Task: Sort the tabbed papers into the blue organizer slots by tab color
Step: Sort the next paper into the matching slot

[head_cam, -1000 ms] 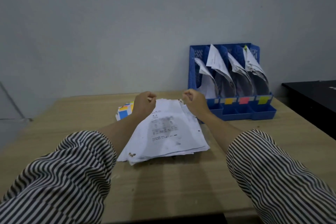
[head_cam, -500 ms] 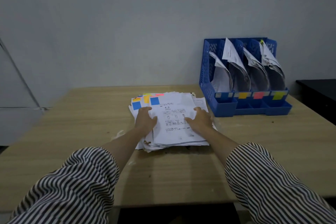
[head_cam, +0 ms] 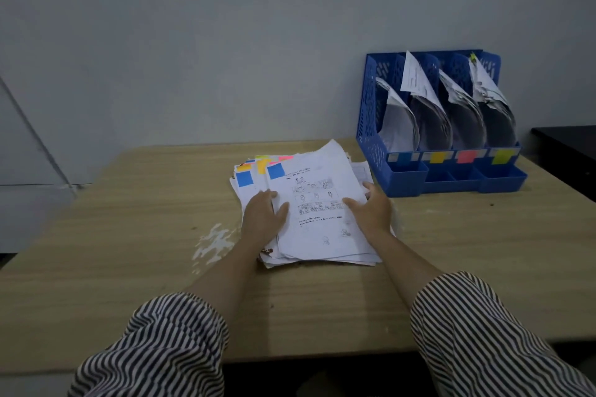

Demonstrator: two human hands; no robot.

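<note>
Behind everything is a plain grey wall. It stands at the back of a light wooden table.

On the table, near the middle, lies a messy pile of papers. The top sheet has small cartoon drawings and a blue tab at its 11 o'clock corner. More tabs stick out at the far end of the pile: another blue one, some orange, yellow and pink.

The left hand lies flat on the left side of the pile. Its fingers are straight and a little spread, pressing down on the papers. The right hand lies flat on the right side in the same way, thumb pointing in over the top sheet. Neither hand grips anything. Both arms wear striped sleeves pushed up to the elbows.

At about 2 o'clock from the pile, against the wall, stands the blue organizer. It has four slots, and each one has curled papers in it. On the front of the slots are small labels: blue, yellow, pink and yellow-green, from left to right. The pile is near the organizer but does not touch it.

A white scuffed patch marks the table just left of the pile.
</note>
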